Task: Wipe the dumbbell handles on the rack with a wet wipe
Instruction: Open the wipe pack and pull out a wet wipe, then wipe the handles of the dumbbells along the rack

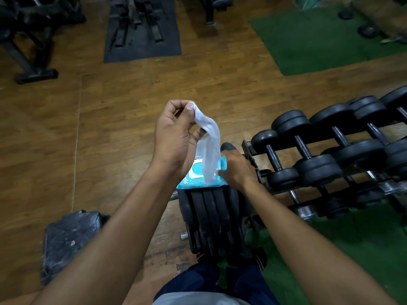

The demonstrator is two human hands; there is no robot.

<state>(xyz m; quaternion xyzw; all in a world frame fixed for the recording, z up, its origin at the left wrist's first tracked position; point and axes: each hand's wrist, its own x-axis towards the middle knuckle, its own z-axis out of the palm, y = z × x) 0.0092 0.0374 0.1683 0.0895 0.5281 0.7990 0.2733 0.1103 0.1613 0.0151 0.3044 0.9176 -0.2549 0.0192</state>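
My left hand (174,137) is raised and pinches the top of a white wet wipe (208,146), which hangs down into a light-blue wipe packet (193,176). The packet lies on a stack of black weight plates (211,216). My right hand (235,168) presses down on the packet's right end. To the right stands a tiered dumbbell rack (248,148) with rows of black dumbbells (330,146); their metal handles (302,148) point toward me. Neither hand touches a dumbbell.
Wooden floor spreads ahead and to the left. A black bench pad (68,241) lies at lower left. Green mats (319,38) lie at upper right and under the rack. Dark machines (28,36) and a black mat (143,29) stand at the back.
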